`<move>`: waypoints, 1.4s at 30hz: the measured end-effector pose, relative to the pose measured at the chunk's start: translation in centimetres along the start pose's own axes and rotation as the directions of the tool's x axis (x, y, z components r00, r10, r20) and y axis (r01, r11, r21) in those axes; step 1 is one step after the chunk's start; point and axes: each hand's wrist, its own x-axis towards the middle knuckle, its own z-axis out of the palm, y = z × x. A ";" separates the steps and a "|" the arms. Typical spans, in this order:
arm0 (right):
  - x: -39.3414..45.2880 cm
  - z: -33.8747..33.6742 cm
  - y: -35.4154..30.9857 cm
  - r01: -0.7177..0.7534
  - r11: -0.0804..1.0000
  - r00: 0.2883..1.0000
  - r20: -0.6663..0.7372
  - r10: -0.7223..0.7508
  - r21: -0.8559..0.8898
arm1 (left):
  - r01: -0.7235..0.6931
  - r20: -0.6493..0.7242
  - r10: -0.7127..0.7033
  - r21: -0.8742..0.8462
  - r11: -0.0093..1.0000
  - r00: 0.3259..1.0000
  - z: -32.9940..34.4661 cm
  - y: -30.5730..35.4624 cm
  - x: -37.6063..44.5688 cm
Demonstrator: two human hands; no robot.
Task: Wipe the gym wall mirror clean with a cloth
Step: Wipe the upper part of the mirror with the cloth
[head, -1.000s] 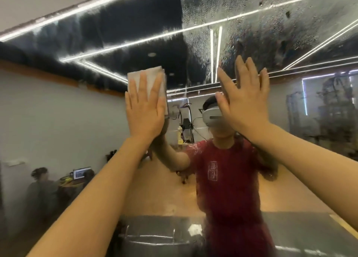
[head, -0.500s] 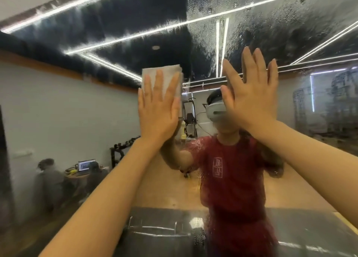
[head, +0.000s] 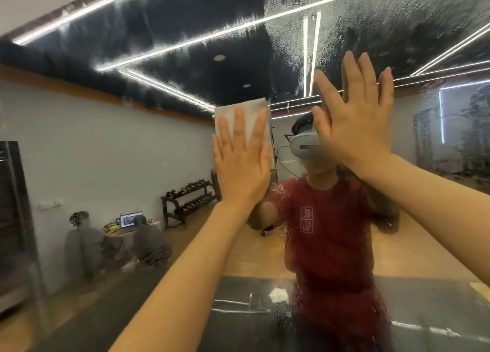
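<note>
While L hand (head: pixel 240 163) presses cloth (head: pixel 242 118) flat; R hand (head: pixel 352 121) on mirror (head: pixel 397 28).

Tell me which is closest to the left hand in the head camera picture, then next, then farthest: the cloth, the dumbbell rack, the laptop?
1. cloth, under the left hand
2. dumbbell rack, lower left, reflected
3. laptop, farther lower left, reflected

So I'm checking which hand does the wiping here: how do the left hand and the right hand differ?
The left hand presses a white cloth flat against the mirror; the right hand is bare and has no cloth under it. The left hand sits lower, the right hand higher. The left hand lies on clear glass, the right hand on the droplet-covered part. Both are open with straight fingers pointing up.
</note>
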 end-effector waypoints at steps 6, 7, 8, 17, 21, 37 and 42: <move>0.1 0.0 -0.2 -0.009 1.000 1.000 0.004 0.009 0.007 | 0.468 -0.043 -0.469 -0.025 0.883 0.882 -1.8 -6.4 -0.8; 0.0 0.1 -0.2 -0.011 1.000 1.000 0.005 0.011 0.004 | 0.525 -0.042 -0.526 -0.044 0.850 0.849 -1.9 -6.3 -0.8; 0.1 0.1 -0.3 -0.011 1.000 1.000 0.009 0.011 0.001 | 0.545 -0.043 -0.547 -0.053 0.837 0.836 -1.8 -5.8 -0.7; 0.1 0.1 -0.3 0.002 1.000 1.000 -0.012 -0.002 -0.004 | 0.023 0.033 -0.023 0.013 1.000 0.999 0.3 -1.9 -3.4; 0.2 0.0 -0.2 -0.001 1.000 1.000 -0.017 0.001 -0.012 | 0.292 -0.017 -0.292 0.015 0.956 0.956 -0.6 -7.7 -4.2; 0.2 0.2 -0.2 0.000 0.999 1.000 -0.023 -0.001 -0.033 | 0.539 -0.030 -0.541 -0.045 0.841 0.841 -0.3 -10.9 -7.2; 0.2 0.2 -0.2 0.001 0.999 1.000 -0.019 -0.001 -0.037 | 0.695 -0.030 -0.708 -0.172 0.698 0.705 -0.4 -8.9 -6.4</move>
